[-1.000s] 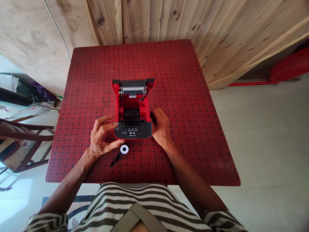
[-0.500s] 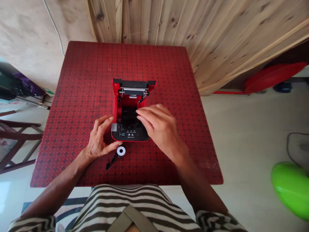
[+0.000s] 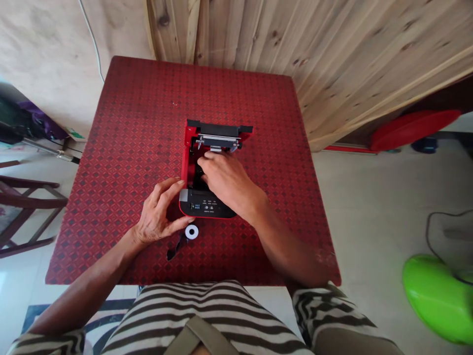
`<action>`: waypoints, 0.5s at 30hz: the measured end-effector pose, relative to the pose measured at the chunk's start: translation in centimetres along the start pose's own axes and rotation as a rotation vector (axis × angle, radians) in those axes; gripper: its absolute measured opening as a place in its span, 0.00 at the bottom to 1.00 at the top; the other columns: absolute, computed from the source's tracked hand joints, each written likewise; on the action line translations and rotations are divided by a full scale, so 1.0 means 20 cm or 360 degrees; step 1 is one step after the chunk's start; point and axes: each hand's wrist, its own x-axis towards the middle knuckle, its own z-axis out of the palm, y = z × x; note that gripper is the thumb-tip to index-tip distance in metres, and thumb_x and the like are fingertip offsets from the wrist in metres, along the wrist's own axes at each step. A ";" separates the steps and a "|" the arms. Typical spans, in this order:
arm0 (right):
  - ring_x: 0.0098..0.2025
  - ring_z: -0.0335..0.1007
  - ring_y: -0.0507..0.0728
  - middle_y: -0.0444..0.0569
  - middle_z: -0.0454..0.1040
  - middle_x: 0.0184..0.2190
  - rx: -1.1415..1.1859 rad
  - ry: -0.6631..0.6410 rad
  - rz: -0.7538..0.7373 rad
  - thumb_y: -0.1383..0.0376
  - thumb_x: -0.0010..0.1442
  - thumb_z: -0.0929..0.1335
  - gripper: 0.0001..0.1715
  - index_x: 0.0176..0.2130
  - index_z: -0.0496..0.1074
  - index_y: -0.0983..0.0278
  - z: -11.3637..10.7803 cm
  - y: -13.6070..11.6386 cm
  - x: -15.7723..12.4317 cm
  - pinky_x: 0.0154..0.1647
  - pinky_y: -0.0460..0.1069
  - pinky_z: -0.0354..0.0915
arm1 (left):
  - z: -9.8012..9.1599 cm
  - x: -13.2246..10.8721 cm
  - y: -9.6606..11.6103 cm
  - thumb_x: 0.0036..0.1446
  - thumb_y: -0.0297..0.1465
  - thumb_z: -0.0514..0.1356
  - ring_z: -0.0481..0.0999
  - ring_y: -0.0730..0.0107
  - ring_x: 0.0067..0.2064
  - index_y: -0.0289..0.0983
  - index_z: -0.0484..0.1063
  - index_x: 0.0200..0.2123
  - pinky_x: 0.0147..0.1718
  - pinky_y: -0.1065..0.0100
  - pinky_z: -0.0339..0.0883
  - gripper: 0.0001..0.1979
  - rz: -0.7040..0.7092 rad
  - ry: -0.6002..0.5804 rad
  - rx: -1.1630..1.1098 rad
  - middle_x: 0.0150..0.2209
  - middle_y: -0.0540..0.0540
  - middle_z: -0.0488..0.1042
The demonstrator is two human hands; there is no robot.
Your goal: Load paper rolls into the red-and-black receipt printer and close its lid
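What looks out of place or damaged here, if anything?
Nothing damaged or spilled. The printer sits with its lid open, the right hand in its bay; a small white roll lies loose on the table before it.

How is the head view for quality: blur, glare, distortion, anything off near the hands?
Head view: strong wide-angle bend, table edges splay; floor at lower left is blown out; green object at the right edge is soft. The printer, left hand and right hand are sharp, evenly lit, no glare; the right hand hides the printer's bay.
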 end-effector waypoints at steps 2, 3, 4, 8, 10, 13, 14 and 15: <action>0.58 0.79 0.64 0.60 0.83 0.51 0.0024 -0.0001 -0.0029 0.76 0.74 0.62 0.17 0.51 0.79 0.68 -0.01 0.01 0.00 0.55 0.55 0.69 | 0.00 0.00 0.00 0.68 0.50 0.64 0.79 0.51 0.61 0.40 0.55 0.76 0.57 0.52 0.81 0.42 0.0003 -0.0003 0.0014 0.61 0.33 0.74; 0.58 0.79 0.64 0.60 0.82 0.52 0.0037 -0.0004 -0.0028 0.75 0.73 0.63 0.17 0.52 0.79 0.69 -0.02 0.01 -0.01 0.55 0.54 0.69 | 0.00 0.00 0.00 0.68 0.50 0.65 0.79 0.51 0.61 0.40 0.56 0.76 0.57 0.53 0.81 0.42 0.0004 -0.0007 0.0020 0.61 0.33 0.74; 0.58 0.79 0.64 0.60 0.82 0.53 0.0050 -0.0009 -0.0015 0.75 0.73 0.63 0.17 0.53 0.78 0.69 -0.04 0.01 -0.02 0.55 0.54 0.70 | 0.00 0.00 0.00 0.68 0.50 0.65 0.79 0.51 0.61 0.40 0.56 0.76 0.57 0.53 0.81 0.42 0.0006 -0.0008 0.0026 0.61 0.33 0.74; 0.58 0.78 0.64 0.59 0.82 0.53 0.0108 0.0051 0.0055 0.74 0.73 0.64 0.15 0.51 0.78 0.67 -0.07 -0.01 -0.06 0.53 0.55 0.71 | 0.00 0.00 0.00 0.68 0.51 0.65 0.79 0.51 0.61 0.41 0.57 0.76 0.58 0.52 0.81 0.41 0.0014 -0.0005 0.0037 0.62 0.34 0.74; 0.57 0.78 0.64 0.58 0.82 0.52 0.0125 0.0126 0.0063 0.73 0.72 0.65 0.13 0.49 0.78 0.66 -0.07 -0.01 -0.09 0.51 0.54 0.72 | 0.00 0.00 0.00 0.67 0.50 0.65 0.79 0.51 0.61 0.41 0.57 0.75 0.58 0.52 0.81 0.41 0.0012 -0.0002 0.0036 0.62 0.35 0.74; 0.54 0.78 0.64 0.56 0.83 0.48 0.0156 0.0315 0.0039 0.72 0.70 0.68 0.09 0.46 0.79 0.64 -0.07 -0.02 -0.16 0.50 0.54 0.73 | -0.01 0.01 0.00 0.67 0.50 0.66 0.79 0.52 0.61 0.41 0.57 0.75 0.58 0.53 0.81 0.41 0.0009 -0.0006 0.0031 0.62 0.35 0.74; 0.54 0.78 0.64 0.56 0.83 0.47 0.0185 0.0422 0.0022 0.72 0.69 0.69 0.09 0.46 0.79 0.64 -0.07 -0.02 -0.19 0.51 0.55 0.73 | -0.01 0.01 0.00 0.67 0.50 0.66 0.79 0.53 0.61 0.41 0.57 0.75 0.58 0.54 0.81 0.41 0.0010 -0.0004 0.0029 0.62 0.35 0.74; 0.53 0.78 0.63 0.55 0.83 0.47 0.0241 0.0548 0.0003 0.71 0.69 0.69 0.08 0.46 0.79 0.63 -0.08 -0.01 -0.23 0.52 0.55 0.74 | -0.01 0.01 0.00 0.67 0.50 0.66 0.79 0.53 0.61 0.41 0.57 0.75 0.58 0.54 0.81 0.41 0.0009 -0.0002 0.0028 0.61 0.35 0.74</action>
